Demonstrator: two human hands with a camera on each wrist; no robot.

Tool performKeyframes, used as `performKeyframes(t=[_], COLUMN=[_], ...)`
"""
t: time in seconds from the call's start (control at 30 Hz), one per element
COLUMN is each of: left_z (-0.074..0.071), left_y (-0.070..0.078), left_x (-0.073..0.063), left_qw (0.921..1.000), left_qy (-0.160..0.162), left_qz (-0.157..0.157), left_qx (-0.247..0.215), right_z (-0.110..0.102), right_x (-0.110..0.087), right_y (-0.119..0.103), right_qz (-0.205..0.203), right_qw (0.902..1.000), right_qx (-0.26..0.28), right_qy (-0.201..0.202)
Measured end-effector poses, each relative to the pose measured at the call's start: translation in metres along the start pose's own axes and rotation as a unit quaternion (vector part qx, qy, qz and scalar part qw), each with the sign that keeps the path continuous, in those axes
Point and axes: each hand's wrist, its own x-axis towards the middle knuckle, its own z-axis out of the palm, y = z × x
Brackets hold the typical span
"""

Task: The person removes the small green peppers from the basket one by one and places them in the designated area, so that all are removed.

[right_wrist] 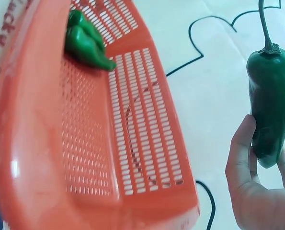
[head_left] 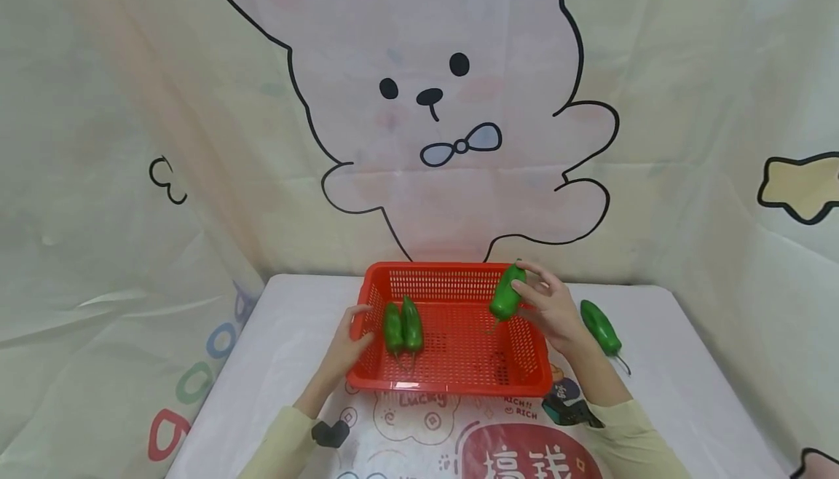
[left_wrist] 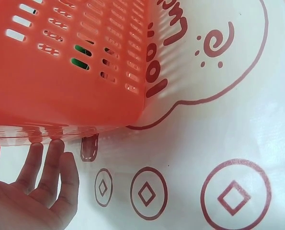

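My right hand [head_left: 550,311] pinches a green pepper [head_left: 507,293] between thumb and fingers over the right end of a red plastic basket [head_left: 459,386]. In the right wrist view, that pepper [right_wrist: 271,96] has its stem pointing up, away from the palm. At the basket's left side, my left hand [head_left: 347,344] rests with thumb and index finger overlapping the rim. The left wrist view shows its fingertips [left_wrist: 56,143] touching the outer wall. Inside the basket, two green peppers [head_left: 411,326] lie side by side on the left.
Another green pepper [head_left: 599,327] lies on the table to the right of the basket, beside my right forearm. A white cover with printed drawings spreads over the table [head_left: 682,362]. Behind it hangs a cloth backdrop [head_left: 452,202] with a cartoon animal.
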Motion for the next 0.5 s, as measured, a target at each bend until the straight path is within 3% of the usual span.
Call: performKeyframes(t=[0.1, 0.2, 0.5], left_z=[-0.001, -0.001, 0.000], left_y=[0.006, 0.003, -0.034], left_x=[-0.003, -0.001, 0.014], left_qw=[1.0000, 1.0000, 1.0000], left_qy=[-0.003, 0.000, -0.002], left_qz=[0.006, 0.001, -0.008], left_qx=[0.005, 0.004, 0.003], right_z=[-0.009, -0.018, -0.050], right_x=[-0.002, -0.005, -0.013], right_y=[0.001, 0.001, 0.003], right_qz=[-0.001, -0.005, -0.027], right_qw=[0.9998, 0.9994, 0.9934], right_qx=[-0.019, -0.032, -0.109], right_qy=[0.004, 0.010, 0.022])
